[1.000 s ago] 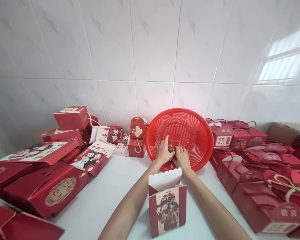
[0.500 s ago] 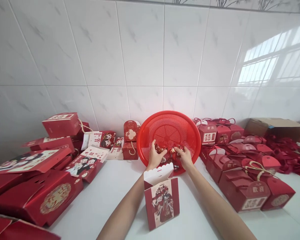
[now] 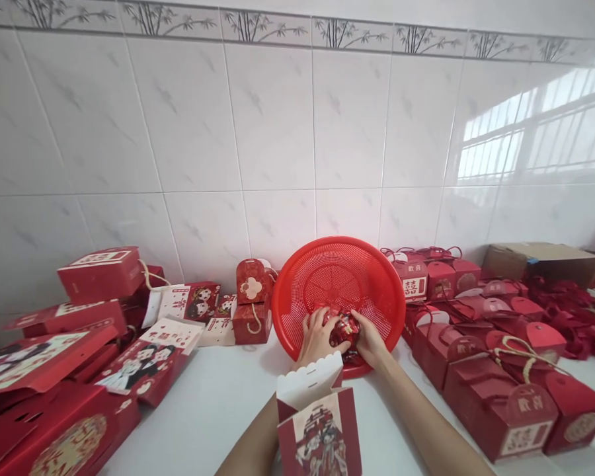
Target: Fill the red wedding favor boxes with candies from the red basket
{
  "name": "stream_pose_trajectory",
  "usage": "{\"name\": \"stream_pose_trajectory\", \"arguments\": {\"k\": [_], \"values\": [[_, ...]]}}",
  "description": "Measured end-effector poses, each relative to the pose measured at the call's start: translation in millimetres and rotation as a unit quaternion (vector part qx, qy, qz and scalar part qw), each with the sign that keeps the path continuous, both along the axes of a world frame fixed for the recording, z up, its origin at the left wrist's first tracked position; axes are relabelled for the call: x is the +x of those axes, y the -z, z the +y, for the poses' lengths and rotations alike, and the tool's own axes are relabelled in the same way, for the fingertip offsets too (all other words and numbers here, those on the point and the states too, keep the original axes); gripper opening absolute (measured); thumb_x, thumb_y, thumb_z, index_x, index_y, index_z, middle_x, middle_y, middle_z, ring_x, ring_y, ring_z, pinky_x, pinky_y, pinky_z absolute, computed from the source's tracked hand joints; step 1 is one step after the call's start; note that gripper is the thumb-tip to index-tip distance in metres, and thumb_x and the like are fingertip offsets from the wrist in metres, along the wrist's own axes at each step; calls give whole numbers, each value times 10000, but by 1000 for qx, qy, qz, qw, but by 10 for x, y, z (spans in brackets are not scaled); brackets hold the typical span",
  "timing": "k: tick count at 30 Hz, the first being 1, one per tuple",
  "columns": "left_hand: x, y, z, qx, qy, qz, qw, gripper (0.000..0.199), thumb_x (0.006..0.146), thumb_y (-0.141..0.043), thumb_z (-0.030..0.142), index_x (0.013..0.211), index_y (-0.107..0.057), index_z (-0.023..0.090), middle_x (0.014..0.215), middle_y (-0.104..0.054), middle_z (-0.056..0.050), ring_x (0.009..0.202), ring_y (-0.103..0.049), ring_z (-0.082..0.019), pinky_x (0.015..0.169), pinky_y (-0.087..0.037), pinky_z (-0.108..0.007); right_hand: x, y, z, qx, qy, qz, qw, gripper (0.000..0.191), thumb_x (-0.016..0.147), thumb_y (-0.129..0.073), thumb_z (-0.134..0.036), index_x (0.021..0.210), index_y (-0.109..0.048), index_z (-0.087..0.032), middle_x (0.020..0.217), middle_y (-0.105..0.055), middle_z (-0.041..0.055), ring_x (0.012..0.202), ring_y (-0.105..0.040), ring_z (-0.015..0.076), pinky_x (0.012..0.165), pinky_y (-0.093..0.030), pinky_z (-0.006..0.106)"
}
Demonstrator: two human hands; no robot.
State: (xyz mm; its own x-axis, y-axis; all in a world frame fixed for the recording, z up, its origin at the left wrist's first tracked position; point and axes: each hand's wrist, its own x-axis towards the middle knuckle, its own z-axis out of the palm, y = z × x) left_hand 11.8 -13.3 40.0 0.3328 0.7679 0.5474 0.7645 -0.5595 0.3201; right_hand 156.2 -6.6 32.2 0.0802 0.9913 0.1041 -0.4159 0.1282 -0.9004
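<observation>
A red plastic colander (image 3: 297,291) leans tilted toward me against the wall. Inside its lower part, my left hand (image 3: 318,338) curls around a clump of shiny red wrapped candies (image 3: 346,328). My right hand (image 3: 371,342) closes on the same clump from the right, its fingertips partly hidden behind the wrappers. In front of the colander a red gift box (image 3: 320,430) stands upright with its white scalloped top flap raised. It has a printed couple on its front and covers part of my left forearm.
Red boxes (image 3: 99,274) lie piled at the left, some flattened. Two small boxes (image 3: 252,307) are stacked left of the colander. Rows of closed red boxes (image 3: 496,390) with cords fill the right side. Behind them are a cardboard carton (image 3: 540,258) and dark red ribbon-like material (image 3: 560,301).
My hands have come closer together and now gather a clump of candies between them. The view has tilted up, so the colander and boxes sit lower in it.
</observation>
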Motion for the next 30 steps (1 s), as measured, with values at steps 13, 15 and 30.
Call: {"name": "stream_pose_trajectory", "arguments": {"k": [13, 15, 30], "values": [[-44, 80, 211, 33, -38, -100, 994, 398, 875, -620, 353, 1250, -636, 219, 1266, -643, -117, 1210, -562, -314, 1047, -394, -522, -38, -42, -30, -58, -43, 179, 981, 175, 594, -753, -222, 724, -641, -185, 682, -691, -8, 667, -624, 158, 655, -490, 265], [-56, 91, 221, 68, -27, -115, 991, 426, 893, -591, 325, 1305, -603, 219, 1263, -644, -124, 1200, -567, -306, 1043, -394, -512, -41, -24, -27, -54, -30, 181, 982, 203, 549, -754, -166, 704, -627, -196, 669, -679, -34, 625, -592, 131, 622, -469, 249], [-54, 90, 181, 18, 35, -92, 995, 510, 729, -739, 335, 1214, -650, 206, 1232, -674, -130, 1184, -568, -336, 1075, -332, -513, -39, -44, -52, -40, -27, 165, 985, 147, 524, -661, -170, 667, -637, -191, 661, -674, -21, 607, -560, 125, 595, -479, 234]]}}
